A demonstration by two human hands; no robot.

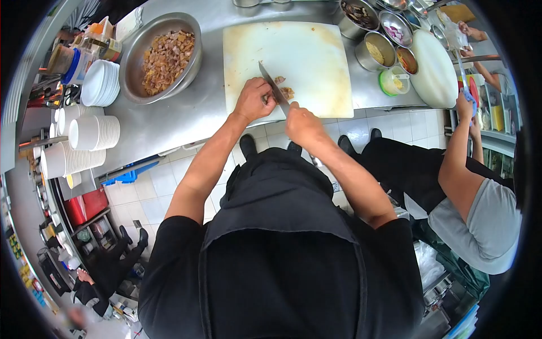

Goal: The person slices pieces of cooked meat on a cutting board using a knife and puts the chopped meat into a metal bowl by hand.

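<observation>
My right hand (305,125) is wrapped round the handle of a kitchen knife (273,83), its blade pointing up and to the left over the white cutting board (282,48). Close to the left of the blade, my left hand (254,100) is closed near the board's front edge. A small dark bit shows at its fingers, too small to name. Just right of the blade lie a few brown pieces of meat (287,92). Cut meat of the same colour (168,59) fills part of a large steel bowl (192,73) to the left.
White bowls (93,133) and plates (100,83) are stacked on the left. Steel pots (361,53), a green-rimmed tub (388,82) and an upright white board (435,70) stand right of the cutting board. A co-worker (474,220) stands at my right; another person (93,288) is at lower left.
</observation>
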